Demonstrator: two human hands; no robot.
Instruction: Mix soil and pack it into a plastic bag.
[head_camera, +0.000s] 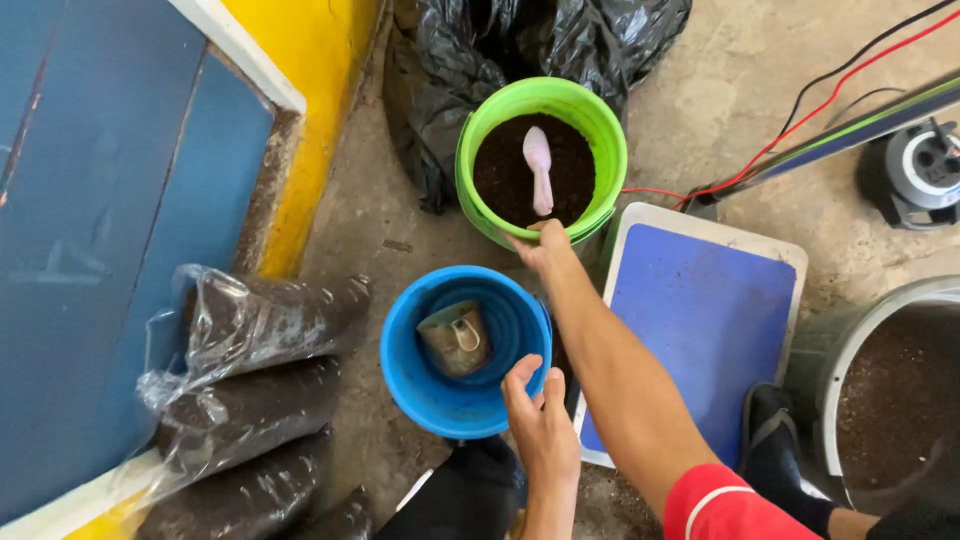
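Head view, right hand (541, 243) grasping near rim of green bucket (541, 160) of soil with pale scoop (539, 168), far centre, left hand (540, 420) gripping near-right rim of blue bucket (465, 350) holding metal mug (455, 337), filled clear bags (250, 400) at left.

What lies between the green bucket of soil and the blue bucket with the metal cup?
In the head view, only a bare strip of concrete floor separates the green bucket from the blue bucket.

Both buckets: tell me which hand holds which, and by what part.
The right hand grips the green bucket at its near rim. The left hand holds the blue bucket by its near rim, fingers hooked over the edge.
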